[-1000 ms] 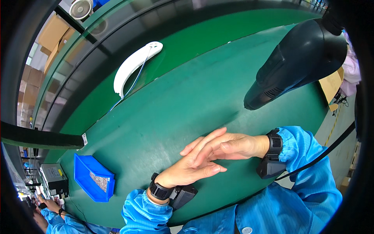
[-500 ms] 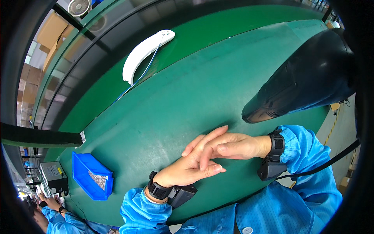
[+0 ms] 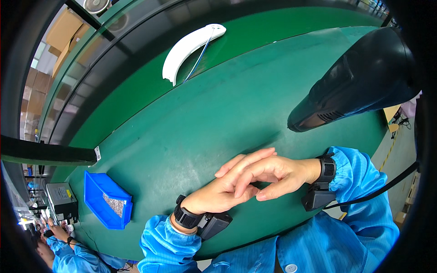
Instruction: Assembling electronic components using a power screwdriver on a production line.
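My left hand (image 3: 217, 196) reaches in from the lower left with its fingers stretched out and mostly straight. Over its back lie the bent fingers of my right hand (image 3: 283, 175), whose thumb stands apart from them. The two hands touch each other above the green table (image 3: 182, 136), and I see no object in either one. Part of the left fingers is covered by the right hand. Beyond the table a white curved part (image 3: 184, 49) with a thin blue cable (image 3: 198, 62) rests on the green belt (image 3: 132, 102).
A blue bin (image 3: 104, 202) with small metal-looking pieces stands at the left, near a grey-and-black box (image 3: 63, 200). A large black device (image 3: 355, 82) juts in from the right. At the lower left a person in blue sleeves (image 3: 77, 255) works. A dark bar (image 3: 50, 154) crosses the left side.
The white curved part and its cable have shifted right and farther off along the belt. My right thumb has moved down toward my left thumb; both hands stay together in nearly the same place.
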Demonstrator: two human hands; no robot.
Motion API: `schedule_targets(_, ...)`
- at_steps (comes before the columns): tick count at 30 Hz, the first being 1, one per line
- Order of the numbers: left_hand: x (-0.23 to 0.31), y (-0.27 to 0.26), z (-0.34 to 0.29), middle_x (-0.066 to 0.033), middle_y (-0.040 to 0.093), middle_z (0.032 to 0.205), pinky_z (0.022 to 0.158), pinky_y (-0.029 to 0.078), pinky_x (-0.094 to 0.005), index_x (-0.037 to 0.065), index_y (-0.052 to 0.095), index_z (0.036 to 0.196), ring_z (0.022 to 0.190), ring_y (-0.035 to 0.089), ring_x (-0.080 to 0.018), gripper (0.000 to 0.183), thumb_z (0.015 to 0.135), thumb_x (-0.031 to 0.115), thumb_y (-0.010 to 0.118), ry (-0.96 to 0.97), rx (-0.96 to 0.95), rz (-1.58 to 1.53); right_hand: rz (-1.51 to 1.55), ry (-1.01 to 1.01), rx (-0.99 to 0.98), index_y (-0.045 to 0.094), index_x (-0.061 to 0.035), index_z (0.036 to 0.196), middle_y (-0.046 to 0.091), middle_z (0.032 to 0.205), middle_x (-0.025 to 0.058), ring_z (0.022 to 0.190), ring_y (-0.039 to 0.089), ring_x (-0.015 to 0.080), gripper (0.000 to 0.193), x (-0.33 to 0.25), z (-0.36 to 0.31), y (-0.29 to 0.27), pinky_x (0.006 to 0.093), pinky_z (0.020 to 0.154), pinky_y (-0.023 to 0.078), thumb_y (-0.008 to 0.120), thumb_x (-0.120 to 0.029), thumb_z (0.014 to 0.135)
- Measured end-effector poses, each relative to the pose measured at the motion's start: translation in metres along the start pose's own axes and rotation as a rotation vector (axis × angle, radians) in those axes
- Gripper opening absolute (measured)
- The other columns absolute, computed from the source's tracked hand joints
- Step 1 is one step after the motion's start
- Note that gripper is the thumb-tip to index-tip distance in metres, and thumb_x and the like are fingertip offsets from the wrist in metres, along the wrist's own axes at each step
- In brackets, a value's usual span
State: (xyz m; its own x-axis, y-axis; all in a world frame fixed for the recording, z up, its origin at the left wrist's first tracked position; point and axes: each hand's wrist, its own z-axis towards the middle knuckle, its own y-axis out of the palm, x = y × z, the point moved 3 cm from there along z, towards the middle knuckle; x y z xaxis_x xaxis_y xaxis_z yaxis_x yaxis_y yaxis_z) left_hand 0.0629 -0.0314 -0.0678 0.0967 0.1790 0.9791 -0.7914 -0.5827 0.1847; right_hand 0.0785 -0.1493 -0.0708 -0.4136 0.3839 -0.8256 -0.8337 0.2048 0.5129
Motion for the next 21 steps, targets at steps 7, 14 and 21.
schedule_targets(7, -0.009, 0.003, 0.0, -0.0091, 0.012, 0.14, 0.099, 0.032, -0.0374, 0.01, 0.021, 0.133, 0.126, 0.025, -0.0266, 0.064, 0.076, -0.01, 0.041, -0.091, 0.029, -0.368, -0.091, -0.011, 0.058, 0.052, 0.0012, 0.102, 0.044, 0.113, 0.0095, 0.124, 0.026, 0.0257, 0.031, -0.001, 0.0, 0.001, 0.0343, 0.092, 0.037, 0.046, 0.009, 0.073)
schedule_targets(14, -0.009, 0.003, 0.0, -0.0091, 0.012, 0.139, 0.096, 0.035, -0.037, 0.009, 0.017, 0.134, 0.123, 0.03, -0.0265, 0.062, 0.081, 0.0, 0.049, -0.044, 0.014, -0.334, -0.115, 0.015, 0.088, 0.054, 0.0001, 0.101, 0.045, 0.113, 0.0102, 0.122, 0.029, 0.0265, 0.025, -0.003, 0.0, 0.003, 0.0371, 0.093, 0.036, 0.053, 0.002, 0.076)
schedule_targets(21, 0.0, 0.005, 0.001, -0.0185, 0.013, 0.137, 0.092, 0.037, -0.0418, 0.006, 0.009, 0.135, 0.124, 0.026, -0.0331, 0.09, 0.068, 0.011, 0.068, -0.126, 0.044, -0.42, -0.026, 0.085, 0.017, 0.053, -0.0006, 0.105, 0.037, 0.124, 0.0158, 0.126, 0.02, 0.028, 0.029, -0.015, 0.001, 0.001, 0.0392, 0.099, 0.025, 0.057, -0.005, 0.077)
